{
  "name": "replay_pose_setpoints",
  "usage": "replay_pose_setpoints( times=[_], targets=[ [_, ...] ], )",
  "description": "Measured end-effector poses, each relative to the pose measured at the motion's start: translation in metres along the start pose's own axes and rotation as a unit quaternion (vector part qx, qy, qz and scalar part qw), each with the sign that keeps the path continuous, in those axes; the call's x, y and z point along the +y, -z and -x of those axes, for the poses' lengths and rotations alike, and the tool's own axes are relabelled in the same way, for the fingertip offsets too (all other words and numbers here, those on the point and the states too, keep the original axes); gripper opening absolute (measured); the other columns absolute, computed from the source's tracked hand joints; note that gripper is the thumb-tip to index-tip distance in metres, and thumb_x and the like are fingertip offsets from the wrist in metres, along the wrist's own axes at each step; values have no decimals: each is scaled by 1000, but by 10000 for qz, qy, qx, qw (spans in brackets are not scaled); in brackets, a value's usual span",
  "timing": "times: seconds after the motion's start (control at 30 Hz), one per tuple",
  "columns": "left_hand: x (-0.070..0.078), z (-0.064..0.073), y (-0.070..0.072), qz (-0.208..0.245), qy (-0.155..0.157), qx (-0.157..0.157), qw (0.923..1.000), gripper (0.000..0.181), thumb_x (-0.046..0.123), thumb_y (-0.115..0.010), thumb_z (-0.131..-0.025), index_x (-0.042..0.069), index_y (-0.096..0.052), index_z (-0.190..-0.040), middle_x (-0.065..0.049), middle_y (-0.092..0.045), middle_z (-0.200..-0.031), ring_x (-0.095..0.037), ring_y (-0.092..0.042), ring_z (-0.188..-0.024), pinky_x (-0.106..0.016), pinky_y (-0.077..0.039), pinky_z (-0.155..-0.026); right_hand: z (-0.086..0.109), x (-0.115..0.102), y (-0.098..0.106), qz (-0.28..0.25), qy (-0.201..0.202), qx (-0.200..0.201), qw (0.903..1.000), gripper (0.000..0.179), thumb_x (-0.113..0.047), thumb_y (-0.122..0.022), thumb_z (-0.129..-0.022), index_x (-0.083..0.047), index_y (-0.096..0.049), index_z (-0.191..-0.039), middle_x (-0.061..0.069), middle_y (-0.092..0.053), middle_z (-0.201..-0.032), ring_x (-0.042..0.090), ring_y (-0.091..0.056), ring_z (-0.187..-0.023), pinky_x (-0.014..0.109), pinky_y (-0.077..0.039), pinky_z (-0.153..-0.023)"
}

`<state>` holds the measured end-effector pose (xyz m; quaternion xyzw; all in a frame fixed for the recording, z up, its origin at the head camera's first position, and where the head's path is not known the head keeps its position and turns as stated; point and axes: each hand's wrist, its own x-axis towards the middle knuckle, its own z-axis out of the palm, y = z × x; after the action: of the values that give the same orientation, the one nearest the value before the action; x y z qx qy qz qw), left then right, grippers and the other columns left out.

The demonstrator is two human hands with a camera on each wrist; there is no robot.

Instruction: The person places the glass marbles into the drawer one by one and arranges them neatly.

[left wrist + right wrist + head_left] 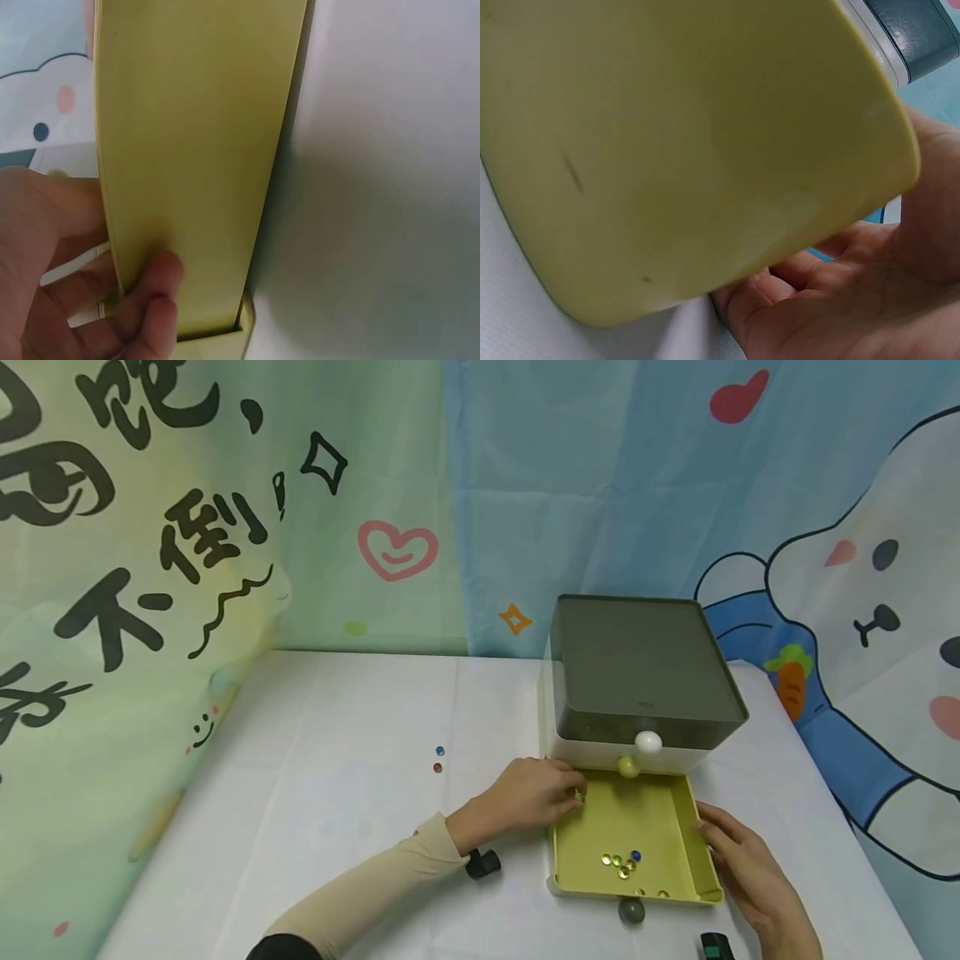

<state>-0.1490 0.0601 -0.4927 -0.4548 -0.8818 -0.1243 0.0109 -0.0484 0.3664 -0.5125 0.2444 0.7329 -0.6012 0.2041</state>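
Far left: a small blue round glassy bead (pixel 440 750) and a small reddish-brown round glassy bead (pixel 437 767) lie near each other on the white-covered tabletop (pixel 322 760). Left grip (pixel 528 795): fingers bent, thumb and finger nearly together, seemingly pinching a small yellow-green glassy bead (pixel 580 795) just inside the left wall of a shallow yellow plastic drawer (pixel 637 810). Drawer stands out from a grey-topped box-shaped cabinet (pixel 637 652); small round coloured beads (pixel 617 861) lie loose toward its front. Right grip (pixel 750 860): partly closed, holding the drawer's right wall. Judgement: pinch lightly, since smooth beads may slip; lift clear of the rim before going sideways; steady the drawer so loose ones stay put
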Motion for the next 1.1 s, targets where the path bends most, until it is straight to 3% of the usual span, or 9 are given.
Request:
replay_pose_setpoints(
  times=[0.37, 0.7, 1.1],
  targets=[
    [6, 2, -8, 132, 598, -134, 9980, 12, 39, -73, -96, 30, -76, -103, 16, -74, -99, -3, -65, -71, -20, -44, -52, -1, -2, -2, 24, -9, -33, 10000, 72, -39, -48, -110, -9, -15, -168, 16, -9, -176, 28, -22, -155, 9, -41, -90],
    [14, -2, -13, 226, 1064, -389, 9933, 7, 34, -75, -92, 27, -76, -94, 12, -73, -85, -8, -62, -64, -26, -41, -46, -3, 1, -1, 74, -52, 14, 10000, 75, -43, -49, -110, -10, -15, -168, 15, -8, -176, 30, -20, -157, 9, -41, -89],
    [18, -8, -14, 186, 1075, -446, 9930, 8, 19, -74, -88, 27, -74, -85, 13, -68, -75, -6, -53, -58, -27, -38, -43, -1, 0, -2, 81, 4, 46, 10000, 75, -43, -48, -110, -8, -14, -168, 17, -8, -176, 30, -22, -155, 7, -43, -86]
  ],
)
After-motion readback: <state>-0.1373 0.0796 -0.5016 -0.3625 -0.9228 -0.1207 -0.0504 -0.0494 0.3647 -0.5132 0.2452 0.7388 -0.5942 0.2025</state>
